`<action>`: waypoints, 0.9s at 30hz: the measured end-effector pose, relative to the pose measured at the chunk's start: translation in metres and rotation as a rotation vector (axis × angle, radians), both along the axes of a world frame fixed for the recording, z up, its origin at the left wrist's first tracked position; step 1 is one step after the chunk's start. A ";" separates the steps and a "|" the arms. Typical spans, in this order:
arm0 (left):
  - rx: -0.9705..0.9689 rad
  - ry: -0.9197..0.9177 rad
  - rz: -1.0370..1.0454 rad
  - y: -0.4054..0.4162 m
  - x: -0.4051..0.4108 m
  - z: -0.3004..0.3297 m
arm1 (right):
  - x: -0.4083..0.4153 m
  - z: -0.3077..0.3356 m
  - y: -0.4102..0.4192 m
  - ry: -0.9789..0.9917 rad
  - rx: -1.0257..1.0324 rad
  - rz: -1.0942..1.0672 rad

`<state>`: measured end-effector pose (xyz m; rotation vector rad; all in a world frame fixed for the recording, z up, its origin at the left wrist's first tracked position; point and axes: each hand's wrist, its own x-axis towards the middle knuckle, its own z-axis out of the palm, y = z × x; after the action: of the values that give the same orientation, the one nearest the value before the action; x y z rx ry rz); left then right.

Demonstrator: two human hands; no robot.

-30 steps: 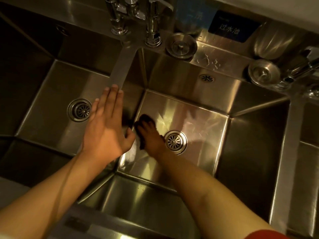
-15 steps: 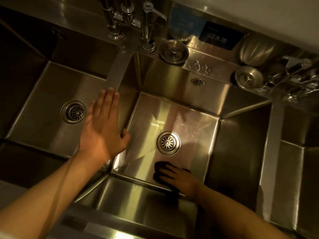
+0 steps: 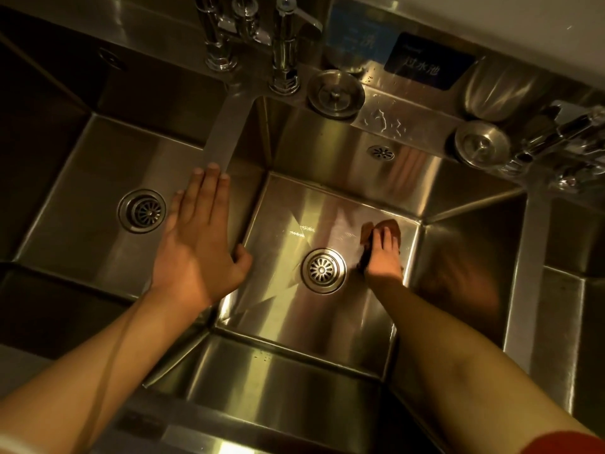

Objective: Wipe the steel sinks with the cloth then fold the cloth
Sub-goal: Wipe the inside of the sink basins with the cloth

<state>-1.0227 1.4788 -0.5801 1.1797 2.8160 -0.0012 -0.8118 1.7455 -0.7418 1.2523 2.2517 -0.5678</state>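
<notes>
one cloth (image 3: 386,228) — shifted from near edge to far-right corner.

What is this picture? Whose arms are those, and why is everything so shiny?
Those are a person's two bare arms. There is only one picture of this moment, taken by a camera worn on the person's head, looking down, so you see what they see.

The shiny things are steel sinks side by side. The middle sink has a round drain in its floor, and the left sink has its own drain.

The right hand presses a dark cloth flat against the floor of the middle sink, to the right of its drain. It is wiping. The left hand holds nothing; it lies flat, fingers straight, over the steel wall between the two sinks.

At the back stand the taps, and two loose drain plugs rest on the wet ledge.
</notes>
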 end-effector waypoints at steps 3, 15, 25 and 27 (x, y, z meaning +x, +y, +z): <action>0.004 0.015 -0.011 0.000 0.000 0.000 | -0.037 -0.004 -0.010 0.094 -0.017 0.060; 0.008 -0.006 -0.016 -0.001 0.001 0.003 | 0.002 -0.038 -0.183 0.199 -0.259 1.043; 0.026 -0.048 -0.005 -0.002 -0.001 0.000 | -0.062 -0.042 -0.105 0.429 -0.265 1.009; 0.032 -0.051 -0.008 -0.002 -0.001 0.001 | -0.091 -0.024 -0.087 0.563 -0.300 0.648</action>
<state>-1.0234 1.4770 -0.5794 1.1805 2.7768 0.0729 -0.9026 1.6586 -0.7662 0.1788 2.6839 -1.0282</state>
